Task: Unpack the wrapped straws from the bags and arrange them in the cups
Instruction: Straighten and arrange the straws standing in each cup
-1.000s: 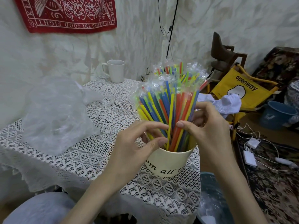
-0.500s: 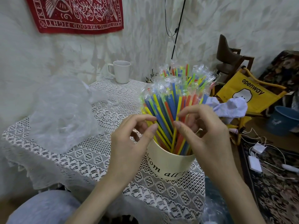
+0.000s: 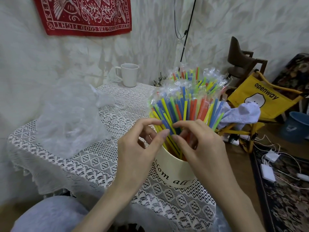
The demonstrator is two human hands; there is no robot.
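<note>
Cream cup (image 3: 173, 173): packed with wrapped straws (image 3: 185, 104)
White mug (image 3: 129, 74): looked unfilled
Left hand (image 3: 138, 151), right hand (image 3: 200, 148): both pinched straws — arranging

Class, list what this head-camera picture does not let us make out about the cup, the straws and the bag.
- Cream cup: its lettering is partly covered by both wrists in the head view.
- Wrapped straws: lower ends are hidden inside the cup and behind the left hand and right hand; the count is too dense to tell.
- Clear plastic bag: crumpled and hazy, its contents are unreadable.
- White mug: its inside is out of sight.
</note>
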